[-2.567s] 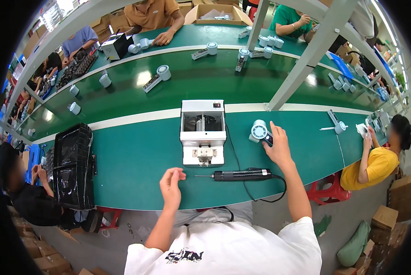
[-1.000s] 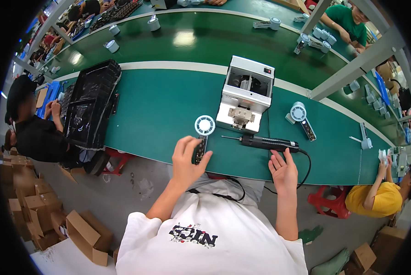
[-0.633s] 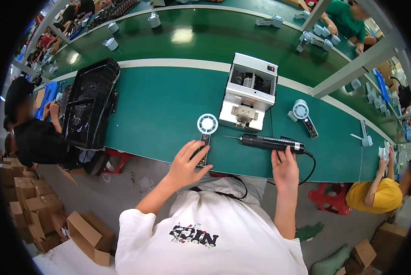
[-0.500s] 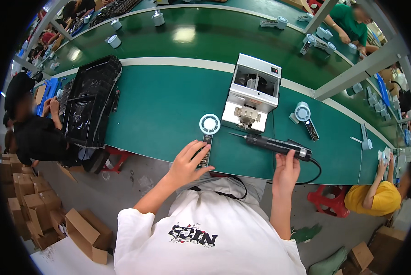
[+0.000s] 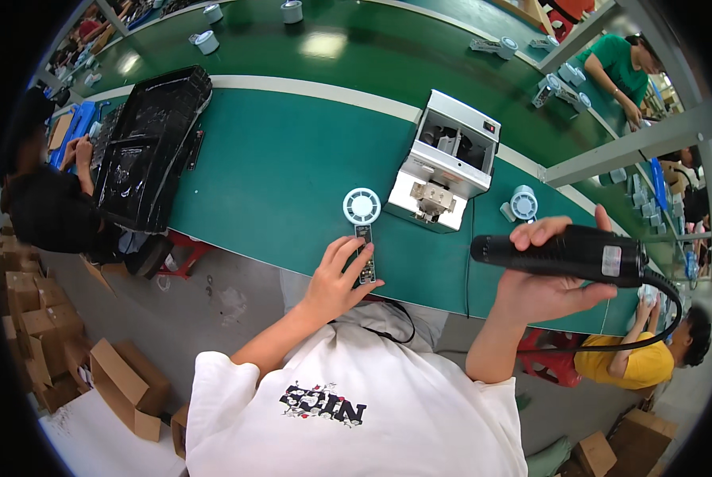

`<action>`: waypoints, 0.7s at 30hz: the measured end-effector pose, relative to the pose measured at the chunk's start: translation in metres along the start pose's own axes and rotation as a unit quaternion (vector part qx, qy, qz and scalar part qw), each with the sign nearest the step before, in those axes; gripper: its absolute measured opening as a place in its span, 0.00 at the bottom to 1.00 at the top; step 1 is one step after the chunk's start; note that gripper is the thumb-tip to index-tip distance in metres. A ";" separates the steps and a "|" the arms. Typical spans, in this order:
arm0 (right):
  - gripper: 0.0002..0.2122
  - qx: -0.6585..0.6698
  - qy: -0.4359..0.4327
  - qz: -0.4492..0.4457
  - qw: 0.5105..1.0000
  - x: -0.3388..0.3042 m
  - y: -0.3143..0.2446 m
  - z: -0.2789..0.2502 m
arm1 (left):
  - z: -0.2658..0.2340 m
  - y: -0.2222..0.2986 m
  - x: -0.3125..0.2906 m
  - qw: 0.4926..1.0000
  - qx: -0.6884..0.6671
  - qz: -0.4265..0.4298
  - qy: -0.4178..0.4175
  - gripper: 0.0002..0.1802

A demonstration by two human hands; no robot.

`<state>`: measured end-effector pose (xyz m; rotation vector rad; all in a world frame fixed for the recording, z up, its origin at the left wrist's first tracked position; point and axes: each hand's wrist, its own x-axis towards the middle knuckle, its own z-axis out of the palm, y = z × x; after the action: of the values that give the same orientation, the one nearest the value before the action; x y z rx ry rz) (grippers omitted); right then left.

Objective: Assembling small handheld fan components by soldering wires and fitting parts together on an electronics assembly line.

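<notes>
A small handheld fan, its round head (image 5: 361,207) pale blue, lies on the green bench with its handle toward me. The handle is uncovered and shows a circuit board (image 5: 365,271). My left hand (image 5: 336,278) grips this handle, fingers over its top and side, thumb near its lower end. Raised over the bench's right side, my right hand (image 5: 547,292) is closed around a black electric screwdriver (image 5: 572,253) with a coiled cord (image 5: 678,306). The screwdriver's tip is not visible. Another fan (image 5: 524,203) lies behind it, its handle mostly hidden by my right hand.
A white boxy screw feeder (image 5: 443,163), open on top, stands beyond the fan. Black trays (image 5: 145,151) sit at the left, near a co-worker in black. Across the bench runs a green conveyor (image 5: 356,48) with more fan parts. A metal post (image 5: 626,151) slants at the right.
My right hand has lifted the screwdriver off the bench side, up toward me and to the right, turning it. My left hand stays on the fan handle. The view has shifted slightly.
</notes>
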<state>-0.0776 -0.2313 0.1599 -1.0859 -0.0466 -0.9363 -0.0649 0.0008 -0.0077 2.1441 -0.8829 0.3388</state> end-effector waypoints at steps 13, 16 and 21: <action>0.39 -0.004 -0.077 0.048 0.996 0.027 0.064 0.026 | 0.017 0.023 0.003 0.999 -0.043 -0.018 0.019 0.34; 0.44 -0.032 -0.104 0.098 0.989 0.025 0.071 0.025 | 0.023 0.017 0.000 0.999 -0.020 0.006 0.046 0.31; 0.48 -0.050 -0.084 0.173 0.980 0.012 0.069 0.026 | 0.023 0.015 0.001 0.998 0.000 0.025 0.064 0.29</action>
<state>-0.0135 -0.2090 0.1280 -1.2183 0.0500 -0.5375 -0.0756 -0.0230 -0.0141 2.0790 -0.8639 0.4952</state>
